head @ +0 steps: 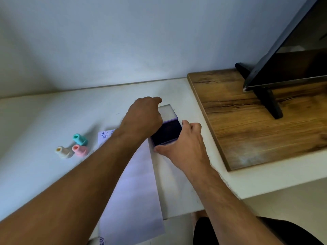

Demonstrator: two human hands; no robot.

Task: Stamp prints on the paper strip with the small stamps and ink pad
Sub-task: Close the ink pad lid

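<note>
The ink pad (168, 132), a dark purple pad in a case with a clear lid (167, 112) folded back, lies on the white counter right of the paper strip (136, 183). My right hand (184, 145) grips the case by its near and right edges. My left hand (144, 119) reaches across the paper and rests on the case's left side at the lid; its fingers are hidden, so I cannot see what they hold. Three small stamps lie left of the paper: teal (80, 139), pink (80, 150) and cream (64, 152). A blue print (104, 134) marks the strip's far end, another print (101, 241) its near end.
A wooden board (247, 121) lies on the counter to the right and carries a black screen (290, 50) on a stand. The white wall runs along the back. The counter's front edge is near my body, and the paper overhangs it.
</note>
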